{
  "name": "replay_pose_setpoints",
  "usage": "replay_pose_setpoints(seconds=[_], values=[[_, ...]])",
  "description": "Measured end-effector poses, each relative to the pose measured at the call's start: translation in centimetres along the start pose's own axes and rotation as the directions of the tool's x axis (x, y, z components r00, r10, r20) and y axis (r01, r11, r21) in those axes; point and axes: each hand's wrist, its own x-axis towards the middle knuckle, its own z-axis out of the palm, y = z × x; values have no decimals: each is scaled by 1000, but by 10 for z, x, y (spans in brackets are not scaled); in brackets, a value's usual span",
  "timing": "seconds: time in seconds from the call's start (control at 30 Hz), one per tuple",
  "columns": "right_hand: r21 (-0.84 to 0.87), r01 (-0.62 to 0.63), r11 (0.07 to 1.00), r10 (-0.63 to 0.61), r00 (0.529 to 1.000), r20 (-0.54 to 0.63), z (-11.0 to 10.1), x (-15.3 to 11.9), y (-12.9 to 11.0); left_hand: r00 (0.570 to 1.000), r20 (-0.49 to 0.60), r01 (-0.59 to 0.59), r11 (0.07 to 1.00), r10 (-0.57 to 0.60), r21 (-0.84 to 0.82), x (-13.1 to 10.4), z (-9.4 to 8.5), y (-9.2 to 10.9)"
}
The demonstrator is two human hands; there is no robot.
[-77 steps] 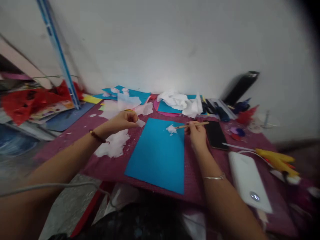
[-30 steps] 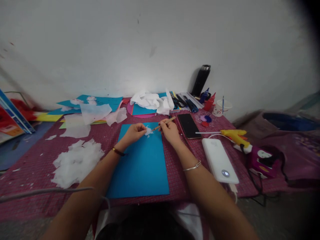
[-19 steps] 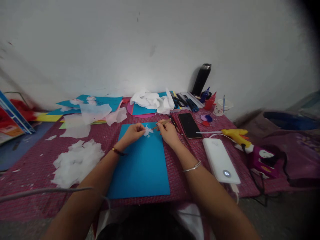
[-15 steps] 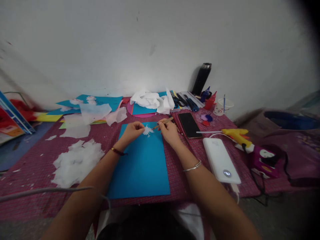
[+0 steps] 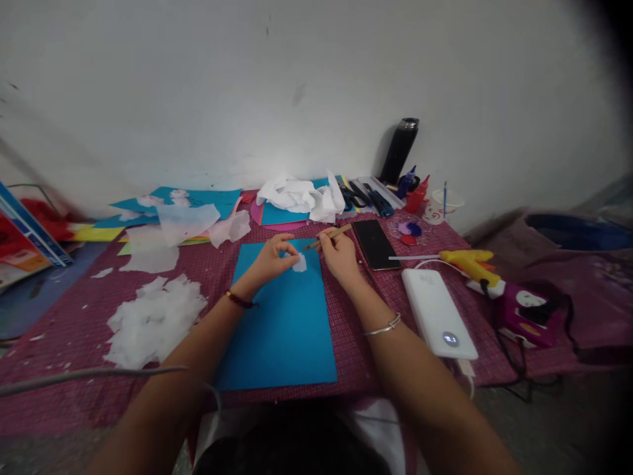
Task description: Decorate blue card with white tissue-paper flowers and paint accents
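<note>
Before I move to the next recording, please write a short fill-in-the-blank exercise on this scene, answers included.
1. The ____ hand grips a slim tan stick.
2. The flat rectangular sheet beneath the small white paper piece is ____.
3. A thin dark bracelet circles the ____ wrist.

Missing words: right; blue; left.

One head-worn view, forward and down over both hands [image 5: 340, 257] and nearby table [image 5: 350, 343] toward the wall [image 5: 321, 79].
</note>
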Motion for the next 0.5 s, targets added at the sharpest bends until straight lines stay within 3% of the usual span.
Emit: replay_pose_setpoints(seconds=[0.1,0.27,0.5], values=[[11,7,1000,-7,1000,1,-1,-2,-2,996,-91,21,985,-5,174,3,7,-9],[36,-24,999,22,998,67,1,-4,-3,991,-136,11,983,14,184,8,12,-18],[-10,-20,1000,21,986,163,10,-7,1,988,-121,69,980,-92,-184,9,2,-28]])
